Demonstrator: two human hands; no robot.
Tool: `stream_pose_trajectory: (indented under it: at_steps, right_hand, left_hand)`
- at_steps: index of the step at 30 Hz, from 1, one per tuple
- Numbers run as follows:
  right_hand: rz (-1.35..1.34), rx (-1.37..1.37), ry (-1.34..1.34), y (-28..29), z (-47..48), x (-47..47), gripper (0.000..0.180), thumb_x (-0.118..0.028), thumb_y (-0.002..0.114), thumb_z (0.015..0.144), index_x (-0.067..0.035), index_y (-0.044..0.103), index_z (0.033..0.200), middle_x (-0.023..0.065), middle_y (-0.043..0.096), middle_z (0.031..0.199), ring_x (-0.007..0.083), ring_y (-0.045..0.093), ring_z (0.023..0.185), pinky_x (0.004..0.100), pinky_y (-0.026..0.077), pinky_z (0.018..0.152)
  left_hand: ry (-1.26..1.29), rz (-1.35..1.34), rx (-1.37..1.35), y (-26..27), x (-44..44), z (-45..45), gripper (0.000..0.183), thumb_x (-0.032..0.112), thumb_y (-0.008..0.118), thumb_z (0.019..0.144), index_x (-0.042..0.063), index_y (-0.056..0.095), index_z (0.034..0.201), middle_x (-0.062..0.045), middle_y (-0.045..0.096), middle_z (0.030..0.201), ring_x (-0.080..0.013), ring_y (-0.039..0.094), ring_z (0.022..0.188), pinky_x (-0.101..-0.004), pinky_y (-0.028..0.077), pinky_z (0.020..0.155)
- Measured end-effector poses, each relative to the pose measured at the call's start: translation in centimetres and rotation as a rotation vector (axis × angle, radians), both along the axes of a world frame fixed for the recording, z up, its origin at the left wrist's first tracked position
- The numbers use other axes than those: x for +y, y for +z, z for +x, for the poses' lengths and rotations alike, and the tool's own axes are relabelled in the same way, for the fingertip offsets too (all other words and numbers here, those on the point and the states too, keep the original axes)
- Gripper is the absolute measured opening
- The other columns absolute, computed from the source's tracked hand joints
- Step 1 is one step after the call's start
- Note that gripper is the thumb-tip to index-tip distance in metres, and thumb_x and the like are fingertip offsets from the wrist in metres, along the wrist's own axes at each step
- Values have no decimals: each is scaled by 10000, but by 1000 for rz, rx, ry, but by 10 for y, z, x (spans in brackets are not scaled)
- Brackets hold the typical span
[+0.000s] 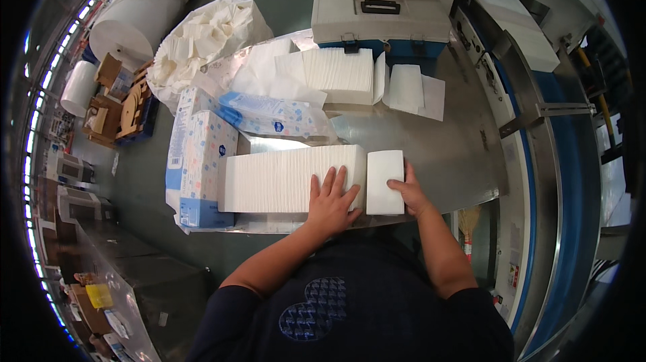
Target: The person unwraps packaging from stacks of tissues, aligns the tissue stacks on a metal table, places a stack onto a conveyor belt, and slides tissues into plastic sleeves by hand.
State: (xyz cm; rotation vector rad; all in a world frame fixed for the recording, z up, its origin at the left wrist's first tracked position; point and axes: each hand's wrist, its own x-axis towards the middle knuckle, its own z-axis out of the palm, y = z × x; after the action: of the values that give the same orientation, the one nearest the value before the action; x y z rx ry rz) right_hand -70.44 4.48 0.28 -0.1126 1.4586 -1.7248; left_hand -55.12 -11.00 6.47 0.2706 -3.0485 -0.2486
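A long row of folded white paper tissues (272,180) stands on edge along the front of a metal table (429,160). My left hand (330,200) rests on the right part of this row, fingers spread. Just past the row's right end, my right hand (411,193) grips a small white stack of folded tissues (383,183), thumb on top and fingers along its right side. A narrow gap separates this stack from the row. Against the row's left end stand printed blue-and-white tissue packs (207,160).
Behind the row lie a crumpled printed wrapper (277,114), another tissue row (338,72) and loose folded sheets (411,89). A toolbox (381,24) stands at the back. Left of it is a bag of waste paper (207,34). A machine with a blue belt (580,160) borders the right side.
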Motion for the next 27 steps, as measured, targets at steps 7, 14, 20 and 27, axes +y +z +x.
stream_pose_trajectory:
  at_steps: [7, 14, 20, 27]
  right_hand:
    - [864, 759, 237, 67, 12, -37, 937, -134, 644, 672, -82, 71, 1412, 260, 373, 1271, 385, 431, 1148, 408, 383, 953]
    - [691, 855, 146, 41, 35, -58, 905, -196, 658, 709, -75, 91, 1404, 273, 424, 1205, 404, 468, 1085, 429, 403, 921]
    - [429, 496, -45, 3, 32, -36, 749, -215, 628, 792, -40, 195, 1378, 222, 461, 1197, 307, 478, 1101, 383, 403, 905]
    - [123, 51, 37, 12, 57, -40, 644, -349, 457, 914, -54, 167, 1408, 149, 355, 1352, 243, 370, 1218, 327, 315, 992]
  left_hand:
    - [-57, 43, 75, -5, -5, 1, 600, 417, 675, 678, 212, 521, 1220, -184, 337, 1371, -384, 302, 1268, -635, 213, 969]
    - [-36, 87, 100, -6, -10, 2, 710, 423, 691, 656, 143, 471, 1271, -175, 360, 1366, -363, 323, 1265, -626, 215, 977]
    - [-44, 69, 75, -6, -10, 1, 796, 491, 685, 642, 131, 429, 1305, -152, 350, 1382, -339, 312, 1280, -607, 201, 998]
    - [-33, 44, 53, -11, -6, 2, 802, 508, 670, 651, 141, 415, 1317, -121, 343, 1393, -334, 302, 1286, -613, 185, 1004]
